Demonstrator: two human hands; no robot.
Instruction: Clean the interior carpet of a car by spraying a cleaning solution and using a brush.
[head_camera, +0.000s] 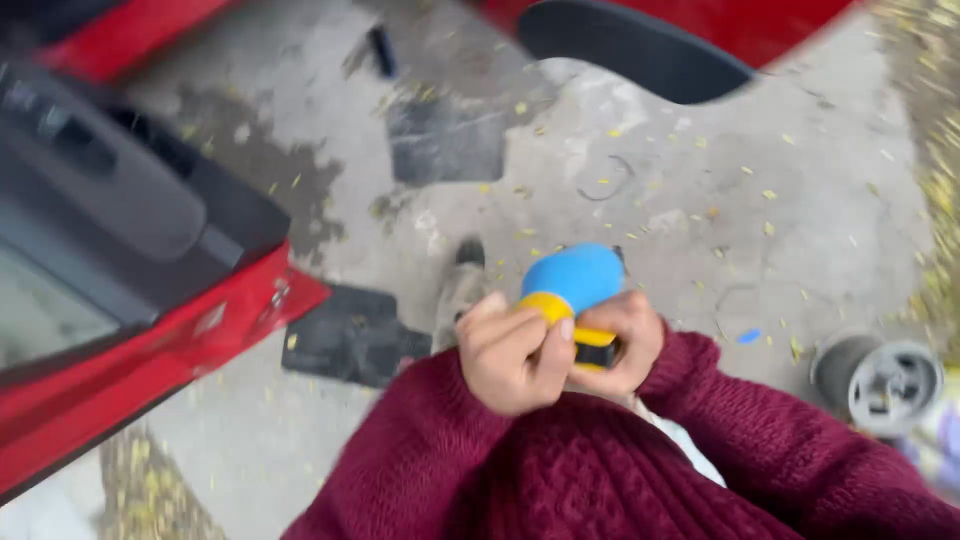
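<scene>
Far left of the fingers stands an open red car door with grey inner trim (120, 260), and nearer, below and to their left, a black rubber floor mat (350, 335) lies on the cracked grey concrete ground (680, 180), which is strewn with small yellow leaves.

The left hand (512, 352), in a dark red knitted sleeve (400, 450), curls its fingers (520, 325) around the yellow rim of a small polishing tool with a blue foam pad and a yellow-and-black body (575, 285). The tool sits between both hands, in front of the chest, with the pad pointing up and away past the fingertips. The right hand (625, 345) clenches the body from the other side, its knuckles just right of the left thumb.

The foam pad looks soft and light and would likely squash under pressure, so the stiff plastic body below it seems the firmer place to grip. The picture is blurred, so finer detail of the tool cannot be told.

Well to the right of the fingers, a small grey wheel-shaped part (885, 385) rests on the ground.
</scene>
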